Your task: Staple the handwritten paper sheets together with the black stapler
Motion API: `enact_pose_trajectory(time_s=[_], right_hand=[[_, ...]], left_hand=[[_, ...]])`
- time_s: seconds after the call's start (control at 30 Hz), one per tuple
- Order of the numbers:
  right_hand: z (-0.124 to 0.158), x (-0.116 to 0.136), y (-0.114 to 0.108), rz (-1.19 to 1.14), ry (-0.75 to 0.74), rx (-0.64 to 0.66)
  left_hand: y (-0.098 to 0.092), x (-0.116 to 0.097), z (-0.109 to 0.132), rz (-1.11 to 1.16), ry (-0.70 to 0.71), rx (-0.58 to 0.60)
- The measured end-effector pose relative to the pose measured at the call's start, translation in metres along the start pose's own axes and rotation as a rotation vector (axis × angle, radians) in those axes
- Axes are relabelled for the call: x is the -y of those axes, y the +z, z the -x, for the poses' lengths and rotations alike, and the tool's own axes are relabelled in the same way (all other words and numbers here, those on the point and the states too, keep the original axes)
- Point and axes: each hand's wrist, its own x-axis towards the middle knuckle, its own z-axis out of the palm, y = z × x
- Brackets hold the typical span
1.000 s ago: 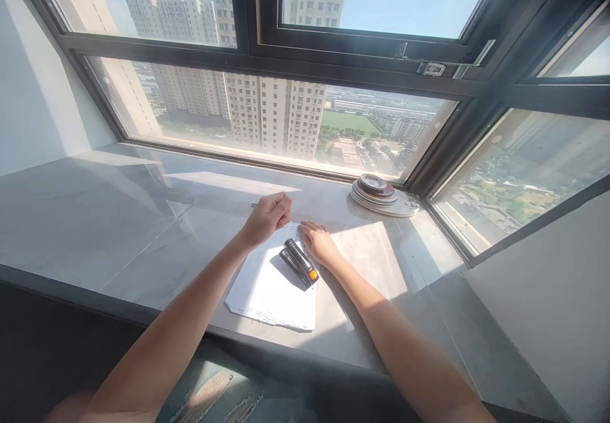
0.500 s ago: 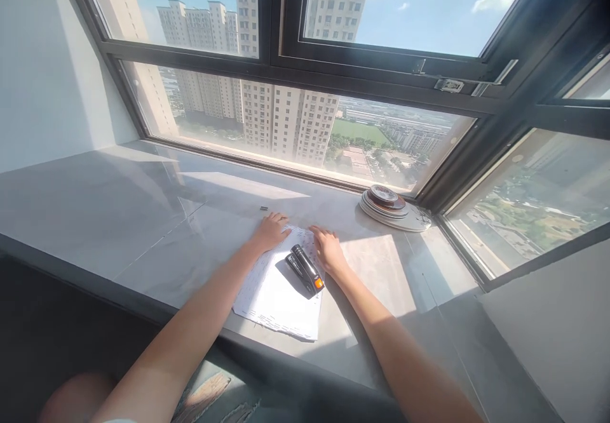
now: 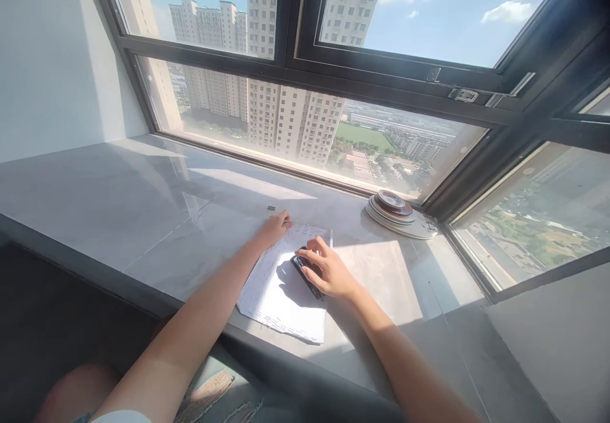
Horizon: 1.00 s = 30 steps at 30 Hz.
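Note:
A stack of printed paper [image 3: 281, 305] lies on the grey stone sill. My left hand [image 3: 276, 228] is at its far left corner, fingers closed on the edge of the sheets. On the paper rests a black stapler [image 3: 309, 280]. My right hand [image 3: 328, 267] covers it from above, thumb and fingers curled around its sides, hiding much of its top. A small grey strip [image 3: 271, 208], perhaps staples, lies just beyond my left hand.
Several stacked plates [image 3: 391, 210], a small dark-rimmed one on top, stand in the window corner. Dark window frames [image 3: 333, 86] border the far and right sides of the sill [image 3: 157, 220]. A white wall rises at the left.
My right hand has moved from the paper's far right edge onto the stapler and closed around it. My left hand stays at the far left corner. The view has shifted slightly.

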Motion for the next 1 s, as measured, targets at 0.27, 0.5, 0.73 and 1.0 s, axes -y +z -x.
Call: enact_pose_trajectory(time_s=[0.27,0.5,0.73,1.0], right_hand=[[-0.003,-0.005,0.003,-0.299,0.380,0.091],[-0.004,-0.021,0.003,-1.162,0.665,-0.412],[-0.003,-0.042,-0.014,-1.548,0.655,-0.786],[0.004,-0.054,-0.033,-1.060,0.768,-0.748]], left_hand=[[-0.018,0.002,-0.001,0.318,-0.099,-0.092],[-0.018,0.006,-0.001,0.480,-0.143,-0.140],[-0.019,0.007,-0.002,0.729,-0.194,-0.137],[-0.021,0.010,-0.005,0.910,-0.236,-0.201]])
